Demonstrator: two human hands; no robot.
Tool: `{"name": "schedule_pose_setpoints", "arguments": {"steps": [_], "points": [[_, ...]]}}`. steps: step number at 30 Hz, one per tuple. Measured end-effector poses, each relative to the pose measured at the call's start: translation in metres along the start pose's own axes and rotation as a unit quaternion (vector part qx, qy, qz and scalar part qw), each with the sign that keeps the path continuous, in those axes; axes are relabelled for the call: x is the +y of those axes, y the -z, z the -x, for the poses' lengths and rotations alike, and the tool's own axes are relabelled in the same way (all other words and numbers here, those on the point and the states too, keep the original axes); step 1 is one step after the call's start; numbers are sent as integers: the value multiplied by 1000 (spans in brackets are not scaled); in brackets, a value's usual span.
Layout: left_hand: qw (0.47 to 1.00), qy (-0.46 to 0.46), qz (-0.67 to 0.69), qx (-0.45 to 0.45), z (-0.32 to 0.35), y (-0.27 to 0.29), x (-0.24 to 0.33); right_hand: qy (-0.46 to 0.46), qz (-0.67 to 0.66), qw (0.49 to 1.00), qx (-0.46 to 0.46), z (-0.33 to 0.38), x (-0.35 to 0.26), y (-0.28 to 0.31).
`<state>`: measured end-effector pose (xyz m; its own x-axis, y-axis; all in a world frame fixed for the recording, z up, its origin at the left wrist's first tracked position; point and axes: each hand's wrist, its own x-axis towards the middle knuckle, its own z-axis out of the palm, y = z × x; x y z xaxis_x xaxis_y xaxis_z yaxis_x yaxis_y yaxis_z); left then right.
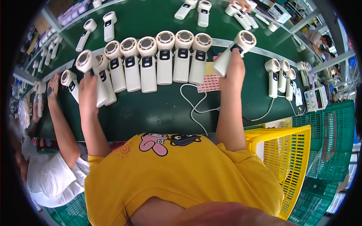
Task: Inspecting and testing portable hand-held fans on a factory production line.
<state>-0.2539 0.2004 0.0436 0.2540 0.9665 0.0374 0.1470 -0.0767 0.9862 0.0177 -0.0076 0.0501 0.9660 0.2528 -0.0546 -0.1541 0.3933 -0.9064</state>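
Observation:
My left hand (88, 90) is closed around a white handheld fan (101, 92) with a round grille head and a dark panel on its handle. It is at the left end of a row of similar white fans (148, 71), which lie side by side with their heads pointing away from me. Over the right end of that row, my right hand (234, 67) grips another handheld fan (223, 62), tilted with its head up to the right. My fingers cover part of each handle. Below the right-hand fan lies a sheet of red labels (209, 83).
A white cable (194, 109) loops across the green table (151, 116). Several fans (273, 84) stand at right beside a small metered device (316, 99). A yellow basket (307, 150) and green crates (341, 128) are at my right. A co-worker's hand (53, 86) is at left.

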Motion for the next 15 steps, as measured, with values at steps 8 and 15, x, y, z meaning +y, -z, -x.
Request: {"name": "schedule_pose_setpoints", "arguments": {"steps": [8,15], "points": [[998,11,-30,52,-5,20,-10,-31,104,992,68,-17,29,6],[986,78,-136,62,-6,31,-12,102,442,888,77,-42,27,35]]}}
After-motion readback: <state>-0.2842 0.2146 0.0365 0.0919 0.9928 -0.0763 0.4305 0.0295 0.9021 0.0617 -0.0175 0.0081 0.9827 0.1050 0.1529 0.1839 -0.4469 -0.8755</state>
